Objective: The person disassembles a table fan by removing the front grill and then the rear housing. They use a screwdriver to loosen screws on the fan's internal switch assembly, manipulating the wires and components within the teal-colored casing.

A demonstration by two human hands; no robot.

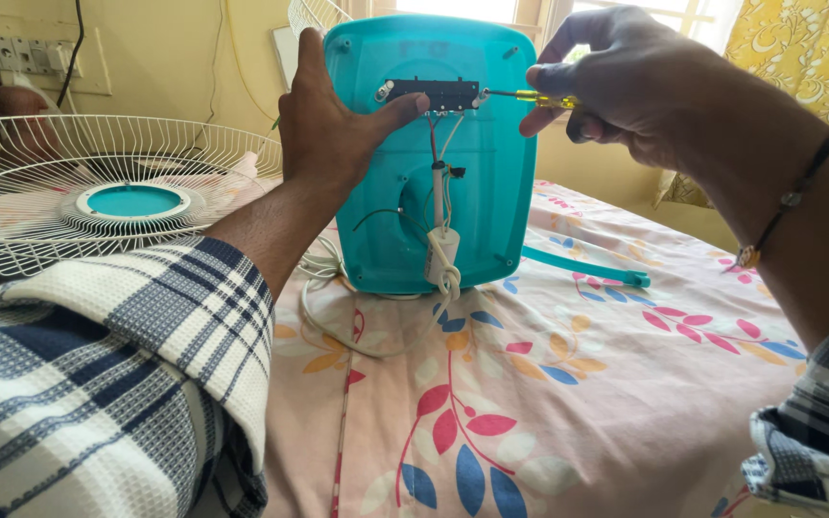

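Turquoise plastic fan base (477, 211) stands upright on floral bedsheet (578, 384), centre far. Left hand (338, 120) grips its left edge, thumb on black switch strip (431, 93). Right hand (616, 82) fingers pinch yellow-handled screwdriver (530, 96), tip at strip's right screw. White wire fan guard (98, 187) lies far left.

Your right hand (616, 82) hides most of the screwdriver (530, 97) handle. Left of the teal fan base (472, 182), the white fan guard (98, 192) is cut by the picture's edge and your sleeve (136, 374).
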